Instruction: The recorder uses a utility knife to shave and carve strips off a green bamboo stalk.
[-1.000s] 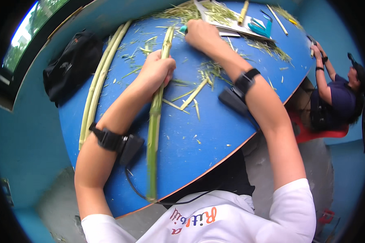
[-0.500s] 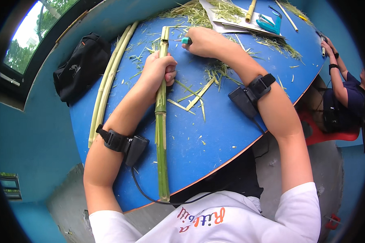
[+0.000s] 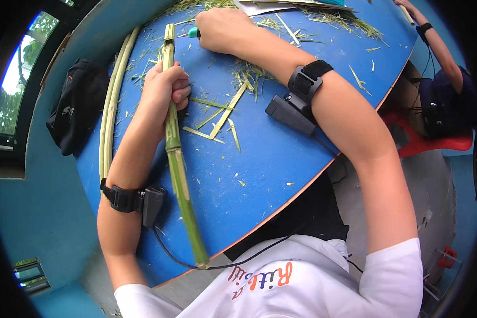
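So the left grip [image 3: 167, 87] is a snug fist around a long, jointed green-and-tan bamboo stalk [image 3: 178, 169]. A shorter bit pokes out past the fist, and the longer part runs back toward the person, over the blue tabletop surface [image 3: 265, 175]. The right grip [image 3: 221, 31] is curled around a teal tool handle [image 3: 194, 33], just right of the stalk's far end. Two slim pale bamboo poles [image 3: 117, 90] lie off to the left.

Two poles [image 3: 109, 100] lie on the table [image 3: 270, 169], left of the stalk [image 3: 178, 177]. Strips [image 3: 229, 111] lie right of it. The bag [image 3: 78, 108] is left of the poles.
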`<state>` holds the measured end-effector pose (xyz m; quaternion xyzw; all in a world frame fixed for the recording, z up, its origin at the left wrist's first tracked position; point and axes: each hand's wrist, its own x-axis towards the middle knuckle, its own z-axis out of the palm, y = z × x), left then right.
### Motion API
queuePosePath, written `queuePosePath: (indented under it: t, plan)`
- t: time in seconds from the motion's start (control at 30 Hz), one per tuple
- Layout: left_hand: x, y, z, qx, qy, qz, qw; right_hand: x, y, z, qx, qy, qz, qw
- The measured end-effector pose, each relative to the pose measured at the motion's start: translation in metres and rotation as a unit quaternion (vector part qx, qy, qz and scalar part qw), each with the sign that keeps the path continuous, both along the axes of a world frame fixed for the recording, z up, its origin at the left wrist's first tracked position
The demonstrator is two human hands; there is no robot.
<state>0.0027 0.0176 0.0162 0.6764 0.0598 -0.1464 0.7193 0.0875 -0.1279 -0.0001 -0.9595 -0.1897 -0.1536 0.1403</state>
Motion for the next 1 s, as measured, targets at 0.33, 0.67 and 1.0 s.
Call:
queuePosePath:
  t: [0.33,0.67,1.0]
  plan:
    - [0.003,0.005,-0.004,-0.027,-0.002,-0.002,1.000,-0.008,-0.003,0.008,-0.053,0.074,0.012,0.996]
    - [-0.016,-0.021,-0.008,0.078,-0.074,-0.002,0.994,0.061,-0.046,0.010,0.017,-0.099,-0.121,0.988]
    - [-0.002,-0.003,-0.009,-0.058,-0.002,-0.058,0.997,0.015,-0.020,-0.002,0.042,-0.027,-0.051,0.997]
